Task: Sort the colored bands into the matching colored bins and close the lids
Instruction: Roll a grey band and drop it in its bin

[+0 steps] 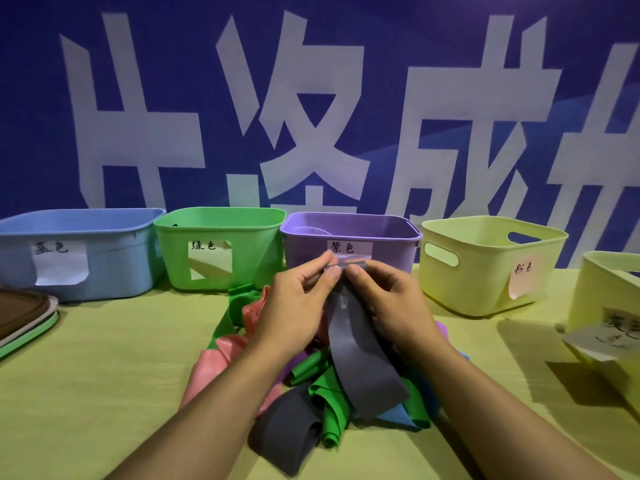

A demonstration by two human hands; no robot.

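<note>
Both hands pinch one grey band above the pile.

Nearest, the pile of bands [311, 382] lies on the table [104, 393]; the grey band [360, 362] hangs over it, its top edge pinched between left hand [298, 299] and right hand [391, 299], seemingly thumb against forefinger. Beyond the pile stand blue bin [114, 258], green bin [249, 258], purple bin [391, 237] and yellow bin [485, 282].

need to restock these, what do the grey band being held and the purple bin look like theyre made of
Grey band: looks like thin rubber or latex sheet, matte; it hangs limp from both hands and curls softly at its lower end. Could be another stretchy elastomer.

Purple bin: looks like moulded plastic, smooth with a slight sheen; rigid thin walls, rounded corners and a rolled rim.
</note>
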